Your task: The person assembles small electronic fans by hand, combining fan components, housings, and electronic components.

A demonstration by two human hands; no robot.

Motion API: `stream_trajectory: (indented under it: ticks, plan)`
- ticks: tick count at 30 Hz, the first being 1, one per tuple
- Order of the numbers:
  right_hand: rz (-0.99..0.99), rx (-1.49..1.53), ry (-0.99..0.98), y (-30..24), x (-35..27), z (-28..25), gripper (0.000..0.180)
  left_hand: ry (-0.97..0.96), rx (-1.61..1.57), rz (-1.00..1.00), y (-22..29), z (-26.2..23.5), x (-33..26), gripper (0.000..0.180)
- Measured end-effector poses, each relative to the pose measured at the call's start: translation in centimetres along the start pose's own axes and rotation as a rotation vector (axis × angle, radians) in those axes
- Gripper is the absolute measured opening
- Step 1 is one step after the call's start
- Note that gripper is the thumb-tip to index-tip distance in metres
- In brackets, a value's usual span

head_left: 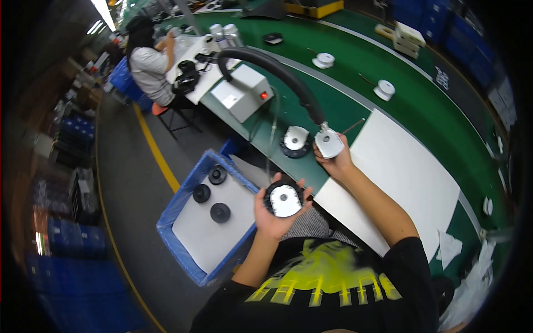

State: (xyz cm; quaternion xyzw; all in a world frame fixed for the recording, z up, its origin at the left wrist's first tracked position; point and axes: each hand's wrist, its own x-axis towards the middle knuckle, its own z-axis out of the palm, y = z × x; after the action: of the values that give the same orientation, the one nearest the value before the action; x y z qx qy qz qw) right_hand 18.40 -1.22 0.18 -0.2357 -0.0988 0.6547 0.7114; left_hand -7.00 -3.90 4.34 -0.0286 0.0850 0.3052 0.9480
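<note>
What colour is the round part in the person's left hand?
The round part has a black rim and a mostly white face, seen in the head view.

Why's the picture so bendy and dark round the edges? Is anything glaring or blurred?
In the head view, the fisheye lens bows the long edge of the white board and the rim falls to black; in the head view, too, the ceiling light glares white, the blue crates at lower left look dim and soft, and the round part in the left hand looks clearer.
</note>
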Motion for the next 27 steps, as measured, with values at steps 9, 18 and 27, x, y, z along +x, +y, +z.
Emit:
stream_trajectory:
  ticks: [9,18,27]
  plan:
    - [-0.179,-0.257,0.304,-4.6,-7.9,0.4,0.038,0.096,-0.008,-0.085,-1.4,3.6,11.4,0.051]
    - [-0.370,0.022,0.008,-7.4,-17.3,4.6,0.045,-0.004,0.040,-0.236,-6.3,3.3,15.0,0.056]
    - [-1.128,-1.574,0.210,-7.8,-20.4,5.2,0.043,-0.256,0.868,0.212,-14.8,8.3,7.5,0.059]
